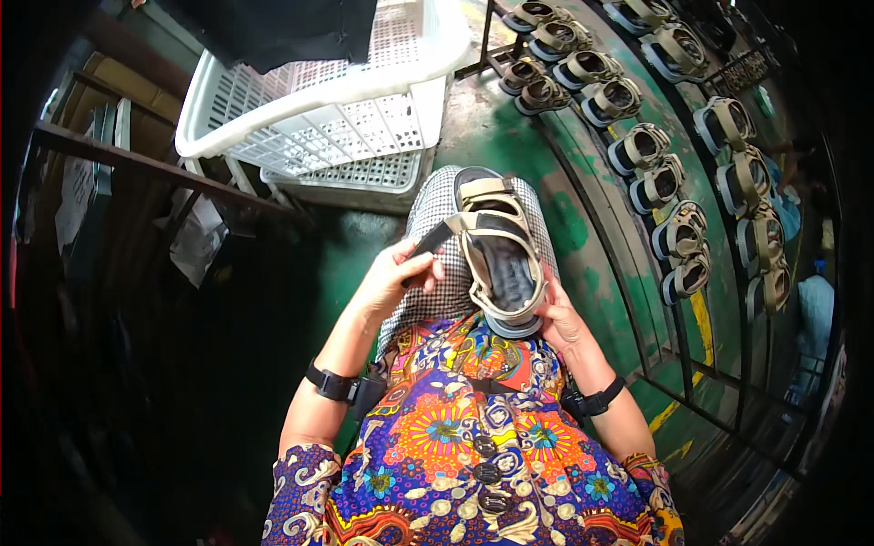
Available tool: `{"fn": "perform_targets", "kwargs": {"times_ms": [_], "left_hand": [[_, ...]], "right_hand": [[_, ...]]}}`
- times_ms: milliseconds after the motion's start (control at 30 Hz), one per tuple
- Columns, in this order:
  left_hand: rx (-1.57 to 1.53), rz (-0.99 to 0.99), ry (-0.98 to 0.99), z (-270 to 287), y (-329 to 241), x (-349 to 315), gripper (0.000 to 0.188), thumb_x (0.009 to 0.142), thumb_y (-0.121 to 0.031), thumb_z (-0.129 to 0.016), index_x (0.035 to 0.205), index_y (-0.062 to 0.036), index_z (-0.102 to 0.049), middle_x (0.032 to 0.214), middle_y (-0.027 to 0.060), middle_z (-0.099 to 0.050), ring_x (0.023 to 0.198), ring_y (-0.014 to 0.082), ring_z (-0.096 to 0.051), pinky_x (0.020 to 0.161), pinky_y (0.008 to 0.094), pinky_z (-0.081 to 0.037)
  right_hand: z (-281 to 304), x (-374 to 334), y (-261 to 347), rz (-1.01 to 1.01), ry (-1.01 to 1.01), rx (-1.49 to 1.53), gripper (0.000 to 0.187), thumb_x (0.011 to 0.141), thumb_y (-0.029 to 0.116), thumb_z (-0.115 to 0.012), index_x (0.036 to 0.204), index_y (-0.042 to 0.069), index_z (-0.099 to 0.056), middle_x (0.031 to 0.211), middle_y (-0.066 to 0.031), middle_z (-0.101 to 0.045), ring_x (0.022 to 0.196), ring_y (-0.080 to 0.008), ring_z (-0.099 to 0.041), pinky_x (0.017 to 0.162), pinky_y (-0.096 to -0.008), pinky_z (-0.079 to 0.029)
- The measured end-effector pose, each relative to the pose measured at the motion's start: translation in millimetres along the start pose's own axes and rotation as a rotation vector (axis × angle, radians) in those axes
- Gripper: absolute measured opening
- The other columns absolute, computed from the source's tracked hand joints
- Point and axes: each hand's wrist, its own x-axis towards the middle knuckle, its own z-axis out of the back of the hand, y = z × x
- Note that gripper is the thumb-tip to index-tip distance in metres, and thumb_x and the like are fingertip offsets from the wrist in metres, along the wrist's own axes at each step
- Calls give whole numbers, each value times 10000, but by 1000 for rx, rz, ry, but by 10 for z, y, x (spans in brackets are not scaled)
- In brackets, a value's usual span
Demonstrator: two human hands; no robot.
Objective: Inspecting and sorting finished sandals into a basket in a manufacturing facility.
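Observation:
A beige and black strapped sandal (506, 273) rests on my lap, its toe pointing away from me and its dark insole facing up. My left hand (407, 273) pinches the loose black end of the sandal's middle strap and holds it out to the left. Around the heel, on the right side, my right hand (557, 314) grips the sandal; some of its fingers are hidden behind the sole. The front strap (485, 189) lies across the toe part.
A white plastic basket (346, 136) stands ahead on the left, with a black cloth (282, 32) over it. To the right, dark metal racks (596, 214) carry rows of similar sandals (657, 182). A metal frame (155, 168) runs along the left. The floor (583, 300) is green.

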Motion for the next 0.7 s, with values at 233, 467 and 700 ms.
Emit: {"fn": "perform_targets", "kwargs": {"times_ms": [233, 467, 700], "left_hand": [[336, -55, 11, -145, -382, -100, 239, 891, -231, -616, 923, 5, -613, 646, -8, -534, 576, 64, -485, 527, 230, -393], [282, -159, 206, -409, -542, 275, 188, 920, -203, -583, 898, -17, -601, 637, -34, -491, 575, 43, -434, 520, 209, -363], [411, -308, -162, -175, 157, 451, 329, 891, -303, -613, 1080, -34, -604, 757, 8, -566, 647, 85, -534, 627, 231, -462]], "right_hand": [[-287, 123, 864, 206, -48, -1657, 499, 834, 113, -622, 1301, 10, -480, 1239, -91, -574, 1141, -212, -546, 957, -342, -430], [-1224, 673, 1141, 319, 487, -1137, 307, 871, 144, -622, 1143, 8, -587, 1066, -58, -626, 999, -143, -579, 879, -289, -450], [-1123, 816, 1254, 22, 124, -866, 189, 898, 203, -627, 757, 77, -617, 618, 84, -479, 501, 2, -380, 456, -179, -273]]}}
